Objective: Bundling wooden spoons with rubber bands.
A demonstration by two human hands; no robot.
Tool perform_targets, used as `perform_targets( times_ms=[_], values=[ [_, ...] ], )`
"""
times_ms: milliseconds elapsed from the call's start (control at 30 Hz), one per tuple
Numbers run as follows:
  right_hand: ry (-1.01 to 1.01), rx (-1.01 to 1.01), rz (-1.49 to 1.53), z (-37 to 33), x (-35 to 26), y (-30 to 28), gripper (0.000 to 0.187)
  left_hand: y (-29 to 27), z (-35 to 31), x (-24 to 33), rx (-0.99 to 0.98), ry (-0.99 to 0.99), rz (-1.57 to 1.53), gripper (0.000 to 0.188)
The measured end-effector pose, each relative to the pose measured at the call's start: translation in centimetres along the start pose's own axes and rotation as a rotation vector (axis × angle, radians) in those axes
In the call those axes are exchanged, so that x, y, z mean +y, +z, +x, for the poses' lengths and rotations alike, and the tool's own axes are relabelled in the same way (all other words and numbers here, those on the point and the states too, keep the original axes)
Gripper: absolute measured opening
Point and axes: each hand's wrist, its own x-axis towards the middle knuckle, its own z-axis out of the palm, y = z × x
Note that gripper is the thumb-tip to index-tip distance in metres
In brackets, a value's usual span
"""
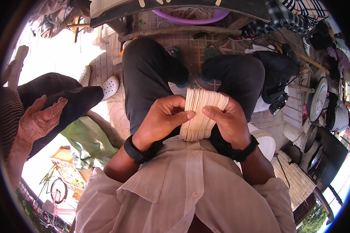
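A thick bundle of flat pale wooden sticks (204, 105) stands between my hands in front of my shirt. A thin yellowish band crosses its lower part. My left hand (165, 118) grips the left edge, thumb pressed on the front face. From the other side my right hand (227, 122) holds the right edge, its thumb also on the front. The fingers behind the bundle are mostly hidden. The stick ends fan slightly at the top.
Ahead is a low wooden bench (182, 12) with a few sticks on it and a purple basin (194, 19) beneath. At left sits another person, one hand (41, 120) raised near a green sack (87, 138). A round metal lid (318, 99) and clutter stand at right.
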Motion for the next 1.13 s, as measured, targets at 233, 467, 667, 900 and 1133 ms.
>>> perform_targets(
  times_ms=[233,467,667,900,1133],
  values=[
    [0.023,0.006,-0.010,0.2,-0.7,0.0,0.022,0.7,0.8,0.0,0.011,0.068,-0.017,0.008],
    [-0.020,0.099,-0.008,0.2,-1.0,1.0,0.021,0.5,1.1,-0.5,0.005,0.068,-0.016,0.007],
    [-0.088,0.083,-0.229,0.6,-1.2,0.5,0.021,1.3,1.3,0.2,0.022,0.038,-0.103,0.007],
    [-0.153,0.111,-0.157,0.5,-0.5,0.2,0.022,0.1,2.0,-0.6,-0.041,0.040,-0.055,0.018],
    [-0.036,0.068,-0.109,0.6,-0.5,-1.0,0.023,0.6,2.6,-0.4,-0.026,0.029,-0.081,0.016]
  ],
)
